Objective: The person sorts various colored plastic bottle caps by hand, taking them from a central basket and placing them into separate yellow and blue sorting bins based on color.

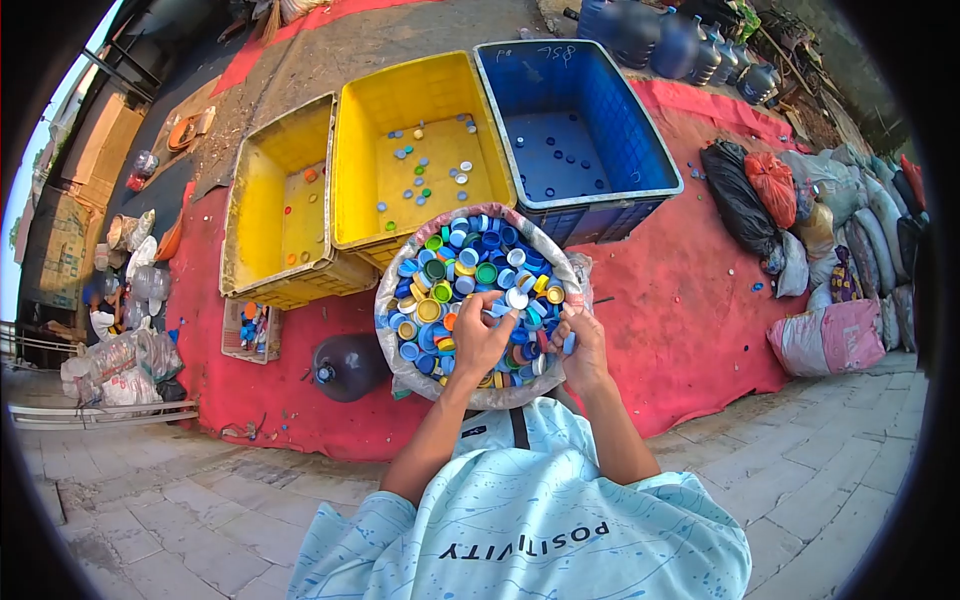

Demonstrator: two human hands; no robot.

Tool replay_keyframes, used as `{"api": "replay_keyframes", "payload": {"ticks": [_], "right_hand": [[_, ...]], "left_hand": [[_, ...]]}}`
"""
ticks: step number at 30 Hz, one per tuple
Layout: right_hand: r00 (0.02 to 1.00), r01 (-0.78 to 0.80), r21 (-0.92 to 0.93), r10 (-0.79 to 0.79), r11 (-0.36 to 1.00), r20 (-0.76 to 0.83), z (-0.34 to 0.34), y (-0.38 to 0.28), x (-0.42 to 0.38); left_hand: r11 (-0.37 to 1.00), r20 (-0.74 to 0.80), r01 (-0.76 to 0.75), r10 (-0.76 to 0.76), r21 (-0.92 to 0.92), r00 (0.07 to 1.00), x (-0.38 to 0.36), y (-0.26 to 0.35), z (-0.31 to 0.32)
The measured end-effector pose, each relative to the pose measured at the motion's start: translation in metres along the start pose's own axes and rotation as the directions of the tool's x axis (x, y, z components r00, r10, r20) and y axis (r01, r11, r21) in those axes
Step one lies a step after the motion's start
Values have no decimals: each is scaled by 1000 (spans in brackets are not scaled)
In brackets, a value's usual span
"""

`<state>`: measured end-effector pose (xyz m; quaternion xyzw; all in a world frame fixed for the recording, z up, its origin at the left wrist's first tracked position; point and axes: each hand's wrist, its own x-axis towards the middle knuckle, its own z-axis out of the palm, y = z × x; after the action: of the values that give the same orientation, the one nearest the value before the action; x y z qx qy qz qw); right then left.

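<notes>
A round sack (384, 345) with a rolled rim stands against me, heaped with plastic bottle caps (486, 273), mostly blue with some yellow, green, orange and white. Over the heap, my left hand (480, 335) curls with thumb and forefinger close together around a light blue cap. A white cap (517, 298) lies right by its thumb tip. My right hand (583, 350) is at the sack's right side, its fingers closed on a blue bottle cap (569, 343).
Beyond the sack stand a narrow yellow crate (283, 215), a wider yellow crate (372, 150) and a blue crate (560, 125), each with scattered caps. A dark water jug (350, 367) and small basket (238, 340) are at left. Filled bags (845, 215) pile up at right.
</notes>
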<state>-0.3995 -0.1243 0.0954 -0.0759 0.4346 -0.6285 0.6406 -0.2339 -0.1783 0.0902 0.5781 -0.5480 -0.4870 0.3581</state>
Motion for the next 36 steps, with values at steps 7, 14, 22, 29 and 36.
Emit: {"api": "replay_keyframes", "payload": {"ticks": [7, 14, 22, 29, 36], "right_hand": [[873, 287, -955, -431, 76, 228, 17, -11, 26], [855, 237, -922, -386, -305, 347, 39, -6, 50], [877, 177, -912, -361, -370, 317, 42, 0, 54], [906, 142, -899, -312, -414, 287, 38, 10, 51], [890, 200, -909, -321, -365, 325, 32, 5, 48]], "left_hand": [[74, 358, 374, -172, -924, 918, -12, -11, -45], [65, 322, 346, -244, -936, 915, -24, -34, -54], [269, 205, 327, -397, -906, 895, -32, -41, -58], [383, 172, 322, -377, -866, 910, -30, -34, -54], [559, 115, 317, -365, -767, 924, -28, -28, -44]]}}
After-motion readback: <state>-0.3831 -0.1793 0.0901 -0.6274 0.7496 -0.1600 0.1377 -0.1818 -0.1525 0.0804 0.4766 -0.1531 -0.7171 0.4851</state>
